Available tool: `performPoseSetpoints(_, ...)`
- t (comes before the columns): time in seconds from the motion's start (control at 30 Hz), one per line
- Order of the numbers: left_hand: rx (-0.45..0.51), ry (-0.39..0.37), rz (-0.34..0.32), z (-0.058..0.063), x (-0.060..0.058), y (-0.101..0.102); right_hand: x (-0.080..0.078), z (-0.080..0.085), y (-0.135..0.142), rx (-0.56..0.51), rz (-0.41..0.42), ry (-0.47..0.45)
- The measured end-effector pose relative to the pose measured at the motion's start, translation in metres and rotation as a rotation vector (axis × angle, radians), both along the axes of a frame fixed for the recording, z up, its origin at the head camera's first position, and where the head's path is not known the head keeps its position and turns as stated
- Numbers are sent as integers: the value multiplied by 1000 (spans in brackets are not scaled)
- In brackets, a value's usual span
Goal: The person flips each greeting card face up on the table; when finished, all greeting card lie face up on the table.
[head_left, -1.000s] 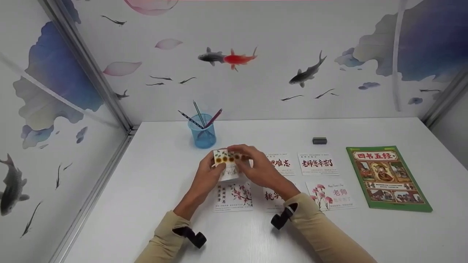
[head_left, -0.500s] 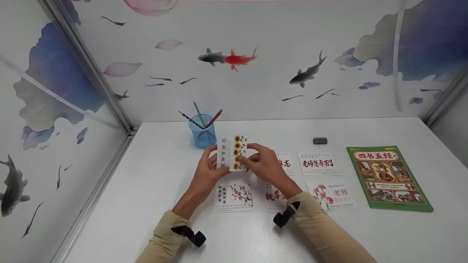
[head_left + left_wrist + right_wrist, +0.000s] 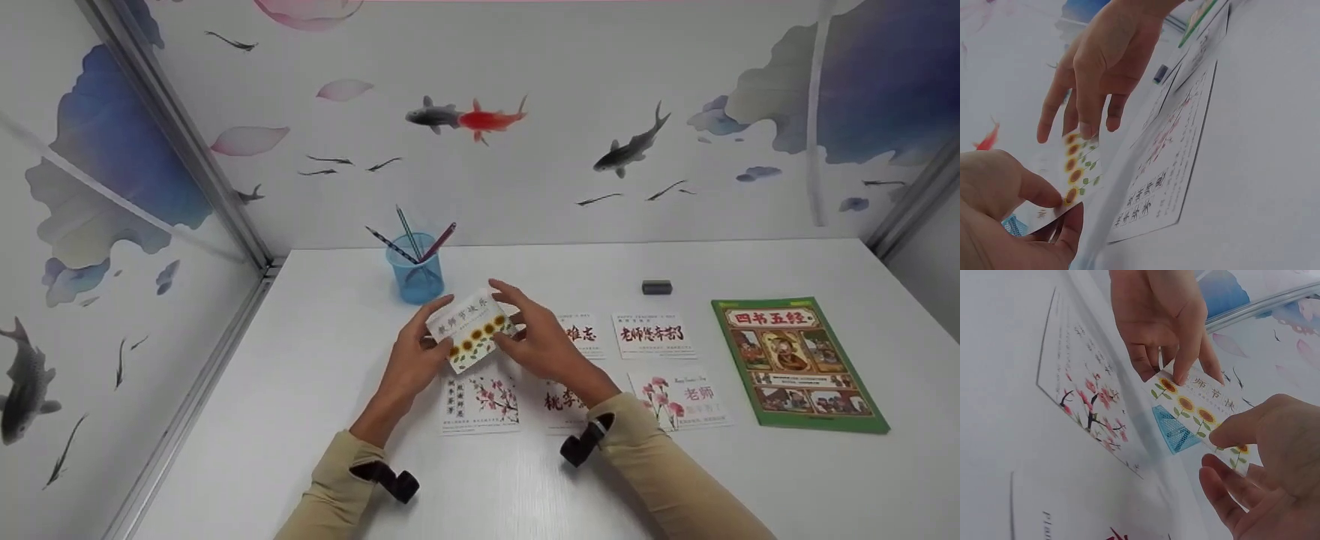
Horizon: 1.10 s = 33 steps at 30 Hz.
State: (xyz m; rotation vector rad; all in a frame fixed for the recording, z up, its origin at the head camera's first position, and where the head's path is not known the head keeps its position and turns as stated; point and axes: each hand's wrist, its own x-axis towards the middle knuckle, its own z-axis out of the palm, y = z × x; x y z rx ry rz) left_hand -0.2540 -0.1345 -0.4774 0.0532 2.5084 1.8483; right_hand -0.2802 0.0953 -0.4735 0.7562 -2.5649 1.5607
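Note:
A white card printed with sunflowers and a line of Chinese characters (image 3: 471, 322) is held up over the table, tilted, with its sunflower row low. My left hand (image 3: 412, 356) pinches its left side, thumb on the face and fingers behind, as the left wrist view shows. At the right side my right hand (image 3: 546, 341) pinches it too, its thumb (image 3: 1235, 430) on the sunflowers. Just below lies a card with pink blossom branches (image 3: 491, 405). Beneath the right forearm a red-lettered card (image 3: 562, 401) is partly hidden, as is another red-lettered card (image 3: 589, 339) behind the right hand.
To the right lie a red-lettered card (image 3: 654, 337) and a pink-flower card (image 3: 675, 401). A green-edged book (image 3: 799, 364) lies beyond them. A small dark grey block (image 3: 657, 287) sits farther back. A blue mesh cup (image 3: 418, 283) with several pencils stands at the back left.
The sunflower card has turned clockwise between my hands: its flower row was at the top, then at the right, and now runs along the bottom. The cards on the table have stayed put.

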Motion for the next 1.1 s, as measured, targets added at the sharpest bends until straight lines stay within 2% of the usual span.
performPoseSetpoints(0.1,-88,9,49,1,-1,-1,1,-1,-1,27,-11,13)
performPoseSetpoints(0.2,-132,41,76,1,-2,-1,2,-1,0,46,-44,-10)
performPoseSetpoints(0.27,-157,75,52,1,-2,-1,2,-2,2,60,-56,-44)
performPoseSetpoints(0.4,-255,140,-39,-1,-2,-3,2,-2,4,124,-32,-121)
performPoseSetpoints(0.53,-369,180,-120,-3,-3,-6,1,-3,3,243,8,-94)
performPoseSetpoints(0.63,-417,161,-165,-4,-3,-5,0,-5,2,312,5,-70)
performPoseSetpoints(0.77,-484,111,-221,-4,-4,-2,1,-6,2,352,-18,-87)
performPoseSetpoints(0.9,-548,100,-274,-3,-4,0,3,-5,3,384,-36,-59)
performPoseSetpoints(1.1,-557,100,-297,-4,-4,0,6,-6,5,447,-60,-5)
